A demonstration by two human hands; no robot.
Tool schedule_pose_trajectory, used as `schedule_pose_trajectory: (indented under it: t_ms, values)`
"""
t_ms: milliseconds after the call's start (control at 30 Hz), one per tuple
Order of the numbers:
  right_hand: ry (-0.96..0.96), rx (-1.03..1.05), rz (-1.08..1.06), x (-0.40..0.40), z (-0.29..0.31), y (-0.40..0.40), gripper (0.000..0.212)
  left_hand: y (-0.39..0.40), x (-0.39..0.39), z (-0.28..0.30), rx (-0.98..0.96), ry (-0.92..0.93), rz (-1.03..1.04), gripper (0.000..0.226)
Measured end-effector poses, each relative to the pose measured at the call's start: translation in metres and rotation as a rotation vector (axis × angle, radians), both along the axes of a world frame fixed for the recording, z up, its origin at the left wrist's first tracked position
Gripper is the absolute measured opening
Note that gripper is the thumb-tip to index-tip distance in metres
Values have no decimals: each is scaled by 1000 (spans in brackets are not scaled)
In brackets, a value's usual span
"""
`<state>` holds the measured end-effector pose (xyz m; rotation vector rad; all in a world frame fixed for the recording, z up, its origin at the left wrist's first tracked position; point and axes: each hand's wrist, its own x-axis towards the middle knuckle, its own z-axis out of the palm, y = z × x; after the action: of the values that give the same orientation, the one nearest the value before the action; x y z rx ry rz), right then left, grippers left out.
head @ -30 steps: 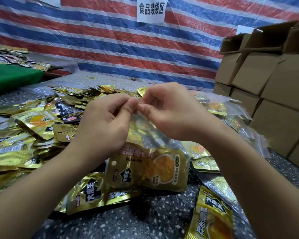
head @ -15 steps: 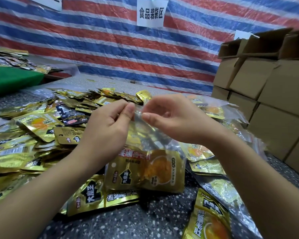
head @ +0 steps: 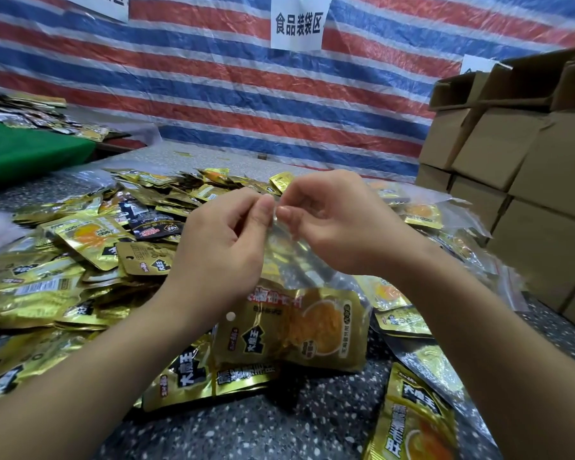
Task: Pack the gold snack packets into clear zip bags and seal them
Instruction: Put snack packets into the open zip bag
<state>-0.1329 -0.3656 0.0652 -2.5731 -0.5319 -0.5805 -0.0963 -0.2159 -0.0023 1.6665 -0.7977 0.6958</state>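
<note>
Both hands meet at the top edge of a clear zip bag [head: 299, 260] held up over the middle of the table [head: 312, 419]. The left hand [head: 219, 257] pinches the bag's mouth between thumb and curled fingers, and the right hand [head: 332, 224] pinches it just beside, fingertips nearly touching the left's. Gold snack packets [head: 292, 330] already sit inside this bag, hanging below the hands with their lower edge near the table. Whether the zip strip is closed along its whole length cannot be told, since the fingers cover it.

By the look of it, this bag is filled and is at the sealing step. A good deal remains: a broad heap of loose packets [head: 80, 260] covers the left side of the table and runs toward its far edge, and two more lie at the near edge. On the right side, toward the cardboard boxes [head: 512, 180], lie filled bags [head: 422, 210] of packets, which suggests several are done, though their seals are too unclear to judge.
</note>
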Motion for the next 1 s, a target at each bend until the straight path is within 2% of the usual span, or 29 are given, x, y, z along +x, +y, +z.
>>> schedule_pose_trajectory:
  t_ms: [167, 367, 500, 700, 800, 1000]
  values:
    - [11, -36, -23, 0, -5, -5, 14, 1, -1, 1, 13, -46, 102, 28]
    - [11, -88, -57, -10, -7, -29, 23, 6, -2, 6, -6, -60, 124, 19]
    - [-9, -115, -111, -20, -12, -52, 18, 9, 0, 7, -40, -56, 162, 23]
    - [-22, -132, -187, -34, -22, -81, 25, 10, 1, 8, -46, -50, 167, 23]
    - [-20, -118, -187, -40, -29, -90, 19, 11, 1, 7, -45, -34, 152, 24]
    - [-151, -68, -144, -42, -42, -95, 18, 8, 1, 5, -41, -14, 115, 27]
